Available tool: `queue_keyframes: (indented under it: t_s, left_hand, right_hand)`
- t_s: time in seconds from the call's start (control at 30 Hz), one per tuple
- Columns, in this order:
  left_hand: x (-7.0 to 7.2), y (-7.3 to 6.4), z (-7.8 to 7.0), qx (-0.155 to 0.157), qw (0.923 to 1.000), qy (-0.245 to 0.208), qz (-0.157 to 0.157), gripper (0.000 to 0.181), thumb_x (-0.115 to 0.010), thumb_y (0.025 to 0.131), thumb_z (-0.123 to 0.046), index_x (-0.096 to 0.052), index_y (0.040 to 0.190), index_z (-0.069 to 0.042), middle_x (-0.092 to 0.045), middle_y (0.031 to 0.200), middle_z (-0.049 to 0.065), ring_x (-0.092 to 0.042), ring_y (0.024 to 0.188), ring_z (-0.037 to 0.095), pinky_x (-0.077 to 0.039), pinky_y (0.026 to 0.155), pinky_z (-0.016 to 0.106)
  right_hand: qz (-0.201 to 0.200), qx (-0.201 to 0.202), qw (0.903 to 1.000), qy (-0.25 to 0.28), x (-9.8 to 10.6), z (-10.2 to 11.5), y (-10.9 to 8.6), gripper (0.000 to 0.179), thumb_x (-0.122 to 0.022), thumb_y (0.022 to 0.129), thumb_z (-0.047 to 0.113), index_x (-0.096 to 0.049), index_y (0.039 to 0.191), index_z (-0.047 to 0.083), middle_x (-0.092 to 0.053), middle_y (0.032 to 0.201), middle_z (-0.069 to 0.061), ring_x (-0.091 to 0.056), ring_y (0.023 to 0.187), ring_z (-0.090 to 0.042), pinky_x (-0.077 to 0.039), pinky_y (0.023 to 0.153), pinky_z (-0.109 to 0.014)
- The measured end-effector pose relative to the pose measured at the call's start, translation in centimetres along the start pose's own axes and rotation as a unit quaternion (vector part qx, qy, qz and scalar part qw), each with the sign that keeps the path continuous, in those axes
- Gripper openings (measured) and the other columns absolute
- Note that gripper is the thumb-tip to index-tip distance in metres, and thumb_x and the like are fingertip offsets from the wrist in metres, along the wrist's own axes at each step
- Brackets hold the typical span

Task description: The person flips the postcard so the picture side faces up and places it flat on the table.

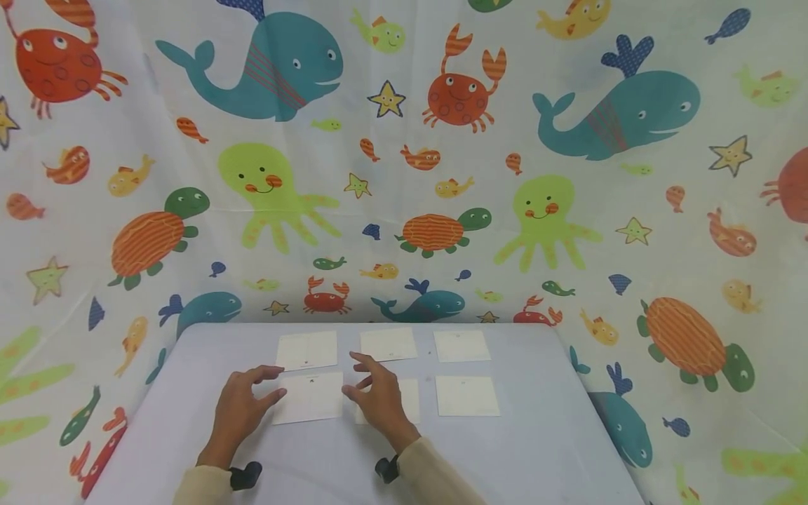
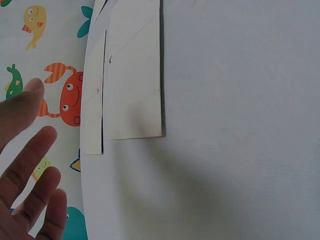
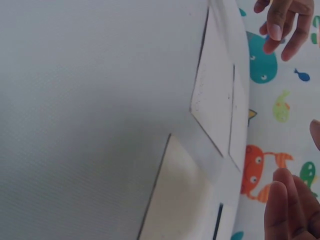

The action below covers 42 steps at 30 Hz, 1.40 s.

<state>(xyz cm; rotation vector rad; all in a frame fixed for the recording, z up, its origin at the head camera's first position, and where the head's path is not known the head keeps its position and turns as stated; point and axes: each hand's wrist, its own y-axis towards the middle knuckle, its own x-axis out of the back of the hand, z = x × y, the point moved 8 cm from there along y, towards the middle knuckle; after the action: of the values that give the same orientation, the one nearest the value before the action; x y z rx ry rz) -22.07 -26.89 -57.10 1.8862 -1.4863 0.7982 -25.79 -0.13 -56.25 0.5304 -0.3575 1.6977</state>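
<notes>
Over the front row of pale cards, both hands are held with fingers apart. In the head view the left hand [image 1: 240, 410] is at the left edge of the front-left card [image 1: 309, 401], thumb and fingers bent a little. The right hand [image 1: 381, 403] is at that card's right side and partly covers the front-middle card [image 1: 410, 401]. Nothing is seen between the fingers of either hand. The left wrist view shows a card [image 2: 135, 90] with a dotted line and a small dark mark, lying flat. The right wrist view has the left hand [image 3: 287, 22] too.
More pale cards lie flat: the back-left card [image 1: 307, 349], back-middle card [image 1: 388, 344], back-right card [image 1: 462, 346] and front-right card [image 1: 467, 396]. They rest on a white table [image 1: 536, 449]. Behind it hangs a cloth [image 1: 379, 203] printed with sea animals.
</notes>
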Motion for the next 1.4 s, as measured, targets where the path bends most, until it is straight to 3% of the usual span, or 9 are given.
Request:
queue_keyframes:
  t_s: [0.4, 0.8, 1.23, 1.4]
  left_hand:
    - [-0.8, -0.4, 1.8, 0.024, 0.9996, 0.006, 0.012, 0.050, -0.089, 0.085, -0.017, -0.072, 0.132, -0.011, -0.076, 0.125, 0.016, -0.059, 0.119, 0.040, -0.049, 0.105, 0.064]
    - [-1.8, -0.6, 3.4, 0.054, 0.9981, 0.008, 0.027, 0.052, -0.091, 0.082, -0.013, -0.072, 0.130, -0.010, -0.074, 0.127, 0.018, -0.055, 0.119, 0.039, -0.048, 0.102, 0.063]
    - [-2.6, -0.8, 4.4, 0.058, 0.9981, 0.002, 0.022, 0.052, -0.091, 0.081, -0.011, -0.073, 0.129, -0.010, -0.074, 0.128, 0.017, -0.054, 0.117, 0.035, -0.048, 0.103, 0.060]
    - [-2.7, -0.8, 4.3, 0.044, 0.9988, 0.019, 0.012, 0.051, -0.092, 0.079, -0.010, -0.074, 0.127, -0.011, -0.075, 0.125, 0.015, -0.055, 0.113, 0.033, -0.051, 0.099, 0.057]
  right_hand:
    - [0.012, -0.021, 0.9997, 0.008, -1.8, -1.7, -0.2, 0.067, -0.087, 0.089, 0.018, -0.060, 0.148, 0.035, -0.074, 0.133, -0.003, -0.063, 0.084, 0.001, -0.054, 0.071, -0.019]
    - [0.007, -0.027, 0.9995, -0.012, -3.0, -2.1, -0.6, 0.068, -0.091, 0.084, 0.015, -0.064, 0.143, 0.037, -0.076, 0.128, -0.002, -0.059, 0.074, 0.003, -0.050, 0.071, -0.020]
    - [0.002, -0.042, 0.9988, -0.024, -4.3, -2.4, -0.7, 0.063, -0.091, 0.082, 0.013, -0.068, 0.138, 0.031, -0.076, 0.130, -0.004, -0.053, 0.067, 0.000, -0.045, 0.064, -0.019]
    - [0.002, -0.049, 0.9983, -0.032, -4.9, -2.5, -0.9, 0.059, -0.091, 0.082, 0.014, -0.071, 0.136, 0.027, -0.077, 0.128, -0.004, -0.052, 0.064, -0.001, -0.044, 0.062, -0.020]
